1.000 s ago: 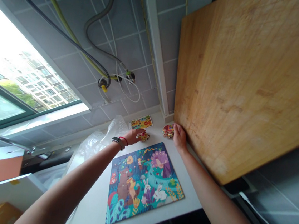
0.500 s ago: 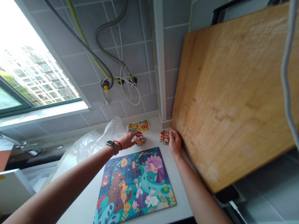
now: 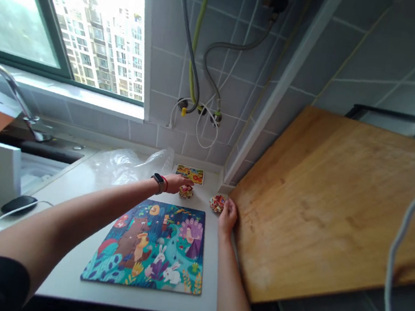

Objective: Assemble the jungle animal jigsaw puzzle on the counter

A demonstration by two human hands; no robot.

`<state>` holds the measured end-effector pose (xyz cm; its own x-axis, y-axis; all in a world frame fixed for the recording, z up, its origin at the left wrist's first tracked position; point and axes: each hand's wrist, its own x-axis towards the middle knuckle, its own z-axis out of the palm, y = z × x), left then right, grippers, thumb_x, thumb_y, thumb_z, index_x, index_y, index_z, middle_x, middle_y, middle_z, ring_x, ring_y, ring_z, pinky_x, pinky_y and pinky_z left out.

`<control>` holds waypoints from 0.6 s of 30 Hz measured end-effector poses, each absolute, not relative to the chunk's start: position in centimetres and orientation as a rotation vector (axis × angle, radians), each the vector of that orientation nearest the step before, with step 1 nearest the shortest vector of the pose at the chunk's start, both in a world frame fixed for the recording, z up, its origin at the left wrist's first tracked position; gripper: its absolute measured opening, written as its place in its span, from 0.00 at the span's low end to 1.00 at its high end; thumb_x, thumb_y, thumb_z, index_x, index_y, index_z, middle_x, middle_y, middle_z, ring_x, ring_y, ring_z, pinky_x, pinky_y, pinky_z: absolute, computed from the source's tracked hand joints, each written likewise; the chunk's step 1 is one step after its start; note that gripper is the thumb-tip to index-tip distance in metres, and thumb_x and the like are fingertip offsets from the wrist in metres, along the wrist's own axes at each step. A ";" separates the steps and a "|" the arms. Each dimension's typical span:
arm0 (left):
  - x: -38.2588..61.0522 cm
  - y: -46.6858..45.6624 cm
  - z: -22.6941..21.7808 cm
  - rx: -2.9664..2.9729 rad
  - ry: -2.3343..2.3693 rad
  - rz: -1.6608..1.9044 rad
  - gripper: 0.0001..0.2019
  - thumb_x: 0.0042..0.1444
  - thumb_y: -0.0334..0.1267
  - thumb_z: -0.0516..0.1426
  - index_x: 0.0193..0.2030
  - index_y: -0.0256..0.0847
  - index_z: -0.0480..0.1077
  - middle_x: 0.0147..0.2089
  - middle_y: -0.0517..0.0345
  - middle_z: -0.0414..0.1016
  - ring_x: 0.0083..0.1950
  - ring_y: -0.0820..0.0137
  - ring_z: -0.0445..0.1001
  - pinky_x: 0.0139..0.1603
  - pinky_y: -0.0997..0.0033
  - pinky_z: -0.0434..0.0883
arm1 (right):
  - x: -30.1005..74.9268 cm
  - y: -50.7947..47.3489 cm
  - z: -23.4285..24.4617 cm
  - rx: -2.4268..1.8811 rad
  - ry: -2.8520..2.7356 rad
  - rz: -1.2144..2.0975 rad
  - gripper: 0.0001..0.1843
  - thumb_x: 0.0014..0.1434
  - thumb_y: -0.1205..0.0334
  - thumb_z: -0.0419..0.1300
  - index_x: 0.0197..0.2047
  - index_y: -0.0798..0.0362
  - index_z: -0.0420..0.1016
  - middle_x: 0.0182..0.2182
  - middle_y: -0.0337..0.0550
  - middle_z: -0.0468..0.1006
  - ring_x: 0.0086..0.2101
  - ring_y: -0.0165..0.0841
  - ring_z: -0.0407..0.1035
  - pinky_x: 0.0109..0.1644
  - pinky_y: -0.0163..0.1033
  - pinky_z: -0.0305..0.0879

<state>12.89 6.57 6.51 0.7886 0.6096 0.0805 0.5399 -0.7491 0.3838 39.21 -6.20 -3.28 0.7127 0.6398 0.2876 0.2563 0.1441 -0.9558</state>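
My left hand [image 3: 177,183] reaches over a small pile of colourful puzzle pieces [image 3: 185,193], its fingers stretched out above them. My right hand [image 3: 228,217] has its fingers curled against the edge of a second pile of puzzle pieces [image 3: 217,203], close to the leaning wooden board. A small picture card [image 3: 190,173] lies flat behind the left pile. In front of both hands lies an assembled jigsaw puzzle [image 3: 155,249] with rabbits, a peacock and other animals. The left palm and part of the left pile are hidden.
Crumpled clear plastic [image 3: 127,164] lies on the white counter [image 3: 69,214] left of the card. A large wooden board [image 3: 328,209] leans along the right side, with a pale cable [image 3: 393,256] in front. A tap [image 3: 13,86] and sink are at the left.
The view has turned, so the puzzle appears further left and more level. My left hand remains over its pile, with its fingers lying flatter. My right hand stays beside the other pile.
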 end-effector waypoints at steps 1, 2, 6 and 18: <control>12.8 6.8 6.9 2.638 0.879 0.293 0.34 0.43 0.22 0.59 0.59 0.48 0.77 0.56 0.53 0.83 0.56 0.60 0.82 0.56 0.68 0.76 | 39.3 -6.2 -3.4 -1.444 -0.797 0.311 0.35 0.60 0.35 0.54 0.52 0.58 0.78 0.47 0.64 0.84 0.48 0.51 0.79 0.52 0.52 0.75; 12.7 7.0 7.5 2.640 0.882 0.298 0.35 0.44 0.22 0.59 0.61 0.47 0.76 0.57 0.52 0.83 0.57 0.60 0.82 0.57 0.68 0.76 | 39.3 -6.1 -3.5 -1.447 -0.800 0.300 0.35 0.60 0.35 0.54 0.53 0.59 0.77 0.48 0.64 0.84 0.49 0.50 0.79 0.52 0.51 0.75; 11.8 7.2 9.8 2.663 0.854 0.289 0.39 0.46 0.21 0.60 0.67 0.43 0.70 0.60 0.49 0.81 0.59 0.59 0.80 0.60 0.67 0.74 | 39.4 -6.1 -3.8 -1.443 -0.790 0.269 0.36 0.60 0.37 0.53 0.54 0.62 0.76 0.51 0.67 0.82 0.50 0.50 0.78 0.53 0.52 0.74; 8.8 0.4 11.2 2.827 0.534 0.161 0.49 0.46 0.26 0.70 0.75 0.51 0.60 0.75 0.47 0.65 0.72 0.52 0.67 0.69 0.61 0.67 | 39.8 -5.8 -4.7 -1.435 -0.778 0.267 0.36 0.59 0.38 0.55 0.56 0.62 0.75 0.52 0.65 0.80 0.52 0.48 0.77 0.56 0.51 0.73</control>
